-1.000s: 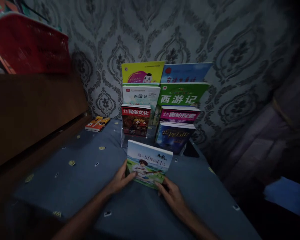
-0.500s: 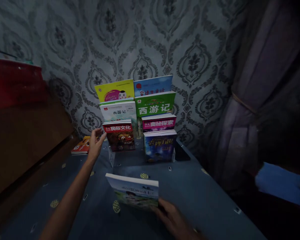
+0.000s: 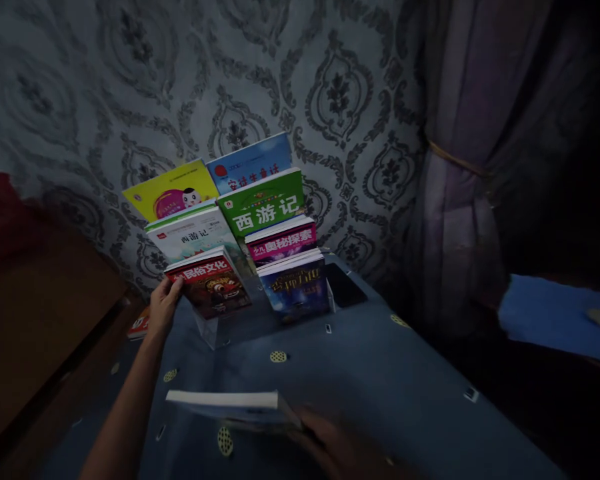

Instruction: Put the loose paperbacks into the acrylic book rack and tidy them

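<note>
- Left hand (image 3: 163, 303), 8 o'clock: pinches red book (image 3: 214, 288) at its left edge; a hard tug could drag the stand (image 3: 209, 331).
- Right hand (image 3: 326, 437), 6 o'clock, blurred: grips loose book (image 3: 225, 400), 7 o'clock, one end only; slack fingers could drop it.

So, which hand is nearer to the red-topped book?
Left. The left hand is at the left edge of the red-topped book; the right hand is lower right, holding another book.
</note>
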The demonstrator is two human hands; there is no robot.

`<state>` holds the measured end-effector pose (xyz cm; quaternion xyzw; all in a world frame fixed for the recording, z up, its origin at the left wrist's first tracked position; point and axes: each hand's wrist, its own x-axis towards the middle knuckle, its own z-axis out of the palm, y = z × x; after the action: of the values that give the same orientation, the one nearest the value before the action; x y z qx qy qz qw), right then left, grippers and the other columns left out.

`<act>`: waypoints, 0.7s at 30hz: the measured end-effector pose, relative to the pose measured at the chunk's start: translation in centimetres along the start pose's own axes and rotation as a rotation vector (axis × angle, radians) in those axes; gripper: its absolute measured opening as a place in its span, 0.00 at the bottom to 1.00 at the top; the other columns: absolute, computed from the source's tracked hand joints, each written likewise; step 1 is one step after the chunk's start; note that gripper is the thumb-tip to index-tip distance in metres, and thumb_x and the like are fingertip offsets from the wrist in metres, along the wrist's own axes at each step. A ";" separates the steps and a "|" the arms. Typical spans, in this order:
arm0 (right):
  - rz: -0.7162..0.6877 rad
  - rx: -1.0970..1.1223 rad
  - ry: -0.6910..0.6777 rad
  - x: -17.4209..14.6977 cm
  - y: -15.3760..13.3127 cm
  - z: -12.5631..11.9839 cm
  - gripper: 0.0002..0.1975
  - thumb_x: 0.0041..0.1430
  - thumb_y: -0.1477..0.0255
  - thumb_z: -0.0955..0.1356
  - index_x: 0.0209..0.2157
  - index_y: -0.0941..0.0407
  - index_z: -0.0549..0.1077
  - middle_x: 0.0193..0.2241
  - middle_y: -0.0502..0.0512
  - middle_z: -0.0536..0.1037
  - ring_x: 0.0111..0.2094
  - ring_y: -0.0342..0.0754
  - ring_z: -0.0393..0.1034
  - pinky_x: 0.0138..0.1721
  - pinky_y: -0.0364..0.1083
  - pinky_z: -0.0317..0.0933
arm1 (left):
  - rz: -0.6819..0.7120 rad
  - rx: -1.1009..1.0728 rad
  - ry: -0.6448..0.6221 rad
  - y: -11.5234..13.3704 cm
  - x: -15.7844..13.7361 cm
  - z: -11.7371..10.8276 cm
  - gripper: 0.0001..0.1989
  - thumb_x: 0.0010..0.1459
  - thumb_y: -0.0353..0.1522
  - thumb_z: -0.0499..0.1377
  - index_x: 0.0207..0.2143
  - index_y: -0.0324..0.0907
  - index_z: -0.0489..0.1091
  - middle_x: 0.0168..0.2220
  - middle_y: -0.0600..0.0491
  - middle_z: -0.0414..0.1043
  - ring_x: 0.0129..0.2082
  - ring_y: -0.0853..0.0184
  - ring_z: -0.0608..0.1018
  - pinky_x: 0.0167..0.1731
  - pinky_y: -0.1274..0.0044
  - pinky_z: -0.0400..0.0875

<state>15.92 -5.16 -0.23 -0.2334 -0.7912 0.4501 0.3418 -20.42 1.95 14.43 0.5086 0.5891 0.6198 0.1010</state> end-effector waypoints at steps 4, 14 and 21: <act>-0.033 -0.034 -0.035 -0.3 -0.5 -0.3 0.13 0.69 0.64 0.62 0.41 0.49 0.79 0.39 0.51 0.83 0.39 0.48 0.78 0.42 0.42 0.69 | -0.022 0.036 0.038 0.2 0.1 0.2 0.34 0.43 0.57 0.66 0.41 0.39 0.75 0.41 0.50 0.80 0.43 0.59 0.78 0.47 0.71 0.73; -0.066 -0.052 -0.111 -0.1 -0.8 -0.6 0.16 0.73 0.64 0.59 0.41 0.52 0.76 0.37 0.52 0.80 0.36 0.46 0.75 0.38 0.42 0.67 | 0.050 0.156 0.037 0.4 0.2 0.1 0.29 0.49 0.54 0.63 0.40 0.39 0.74 0.39 0.52 0.78 0.40 0.62 0.77 0.45 0.74 0.72; -0.048 -0.099 -0.166 0.0 -0.4 -0.3 0.18 0.74 0.62 0.57 0.41 0.53 0.75 0.38 0.54 0.79 0.37 0.48 0.75 0.39 0.44 0.67 | 0.148 0.339 0.063 0.3 0.3 0.0 0.25 0.54 0.52 0.57 0.36 0.39 0.72 0.32 0.54 0.74 0.33 0.66 0.74 0.37 0.77 0.69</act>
<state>16.14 -5.16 0.26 -0.1929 -0.8435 0.4199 0.2740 -20.46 2.08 14.80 0.5406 0.6489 0.5330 -0.0506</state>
